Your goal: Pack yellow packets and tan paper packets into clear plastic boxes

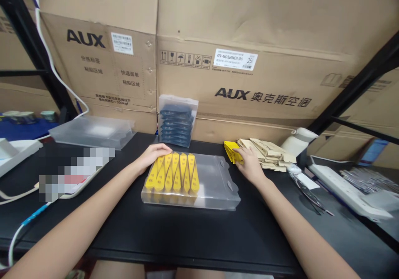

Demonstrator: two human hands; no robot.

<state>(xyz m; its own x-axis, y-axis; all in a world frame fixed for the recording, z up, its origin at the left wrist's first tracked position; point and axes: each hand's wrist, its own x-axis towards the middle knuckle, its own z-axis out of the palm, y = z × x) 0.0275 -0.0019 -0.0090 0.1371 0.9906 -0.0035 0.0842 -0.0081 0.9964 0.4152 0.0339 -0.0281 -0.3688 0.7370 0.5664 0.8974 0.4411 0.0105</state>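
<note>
A clear plastic box (215,183) lies flat on the black table (187,237), with several yellow packets (168,179) lined up in its left part. My left hand (155,154) rests at the box's back left corner, its fingers bent over the edge; whether they grip it is hard to tell. To the right of the box, my right hand (249,164) has its fingers on a yellow packet (231,151), beside a stack of beige packets (268,152).
Behind the box stands a clear case of dark packets (176,123) against cardboard (264,79). An empty clear box (93,131) and a phone (81,179) lie left. On the right are a white device (299,144), cables and a power strip (346,187).
</note>
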